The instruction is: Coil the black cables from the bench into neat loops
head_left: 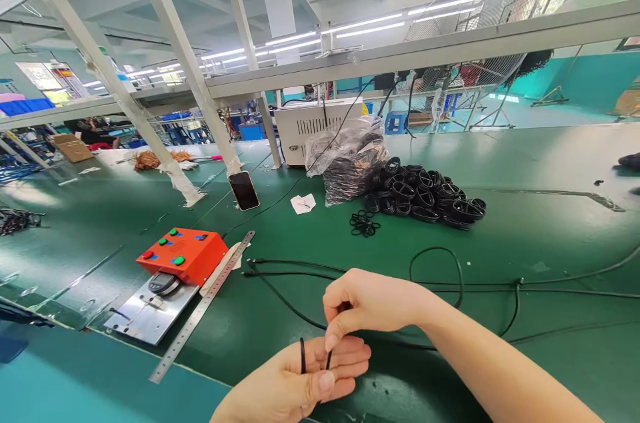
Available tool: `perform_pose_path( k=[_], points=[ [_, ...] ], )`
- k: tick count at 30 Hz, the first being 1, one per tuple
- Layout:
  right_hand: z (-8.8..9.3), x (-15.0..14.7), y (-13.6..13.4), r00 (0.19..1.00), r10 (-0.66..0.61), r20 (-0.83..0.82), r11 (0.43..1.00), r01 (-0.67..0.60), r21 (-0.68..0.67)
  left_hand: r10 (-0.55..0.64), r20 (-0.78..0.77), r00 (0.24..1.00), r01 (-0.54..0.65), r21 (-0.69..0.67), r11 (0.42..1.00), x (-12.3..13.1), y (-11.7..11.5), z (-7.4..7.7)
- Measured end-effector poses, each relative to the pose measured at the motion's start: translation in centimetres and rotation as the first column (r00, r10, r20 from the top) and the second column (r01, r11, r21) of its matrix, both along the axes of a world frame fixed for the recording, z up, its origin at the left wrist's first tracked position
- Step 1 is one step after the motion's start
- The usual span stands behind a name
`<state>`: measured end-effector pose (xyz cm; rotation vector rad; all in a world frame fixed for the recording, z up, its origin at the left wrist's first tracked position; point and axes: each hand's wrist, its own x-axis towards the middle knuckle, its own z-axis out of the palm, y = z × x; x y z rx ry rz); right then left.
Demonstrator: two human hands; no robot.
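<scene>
My left hand (310, 376) is palm up near the table's front edge, fingers stretched out and thumb laid across them. A thin black cord loop (303, 356) curves over its palm, partly hidden under the thumb. Just above it, my right hand (353, 310) pinches another part of the black loop between thumb and fingertips. Whether this is one closed ring or a cord end cannot be made out. Black cables (290, 306) run across the green table behind and beneath my right hand.
Coiled black cables (425, 193) are piled beside a plastic bag (350, 170), with small black rings (365, 223) in front. At left are an orange button box (187, 253) with a metal plate, a steel ruler (200, 310) and a phone (244, 190). A white frame post (185, 63) stands behind.
</scene>
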<state>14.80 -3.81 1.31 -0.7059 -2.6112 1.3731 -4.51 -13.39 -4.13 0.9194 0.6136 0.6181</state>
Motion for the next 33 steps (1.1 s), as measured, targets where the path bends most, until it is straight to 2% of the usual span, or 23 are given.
perform_pose_path(
  k=[4,7,10,13,16,21,24,27,29,33],
  points=[
    [-0.4,-1.3,-0.9,0.981,-0.019,-0.191,1.000,0.020,0.004,-0.047,0.034,0.998,0.047,-0.017,0.999,-0.2,0.0,-0.4],
    [-0.8,-2.4,-1.4,0.963,-0.097,-0.251,0.994,0.082,-0.069,-0.044,0.042,0.998,0.045,-0.026,0.999,0.2,-0.2,0.3],
    [-1.4,-3.2,-1.4,0.944,-0.190,-0.270,0.975,0.149,-0.166,0.015,0.054,0.998,-0.013,-0.045,0.999,0.6,-0.5,1.3],
    [-2.3,-4.1,-1.2,0.909,-0.286,-0.303,0.944,0.213,-0.251,0.117,0.136,0.984,-0.111,-0.055,0.992,0.7,-0.6,2.2],
    [-3.0,-4.9,-1.5,0.911,-0.287,-0.296,0.938,0.205,-0.280,0.192,0.259,0.947,-0.181,-0.063,0.981,0.1,-0.8,2.7],
    [-3.1,-4.8,-3.8,0.952,-0.174,-0.253,0.977,0.134,-0.167,0.369,0.439,0.819,-0.379,-0.070,0.923,-1.3,-0.9,2.7],
    [-2.5,-4.4,-6.0,0.990,-0.142,0.023,0.985,0.139,0.103,0.433,0.430,0.792,-0.458,-0.049,0.887,-1.9,-1.0,2.0],
    [-2.1,-4.3,-7.5,0.954,-0.164,0.251,0.920,0.055,0.389,0.484,0.363,0.796,-0.498,-0.062,0.865,-2.0,-1.4,1.4],
    [-2.0,-4.3,-7.7,0.957,-0.113,0.269,0.908,-0.010,0.420,0.492,0.335,0.803,-0.503,-0.061,0.862,-1.8,-1.8,1.2],
    [-2.1,-4.1,-6.9,0.980,-0.044,0.194,0.953,-0.018,0.304,0.499,0.319,0.806,-0.518,-0.028,0.855,-1.3,-2.2,1.3]
  ],
)
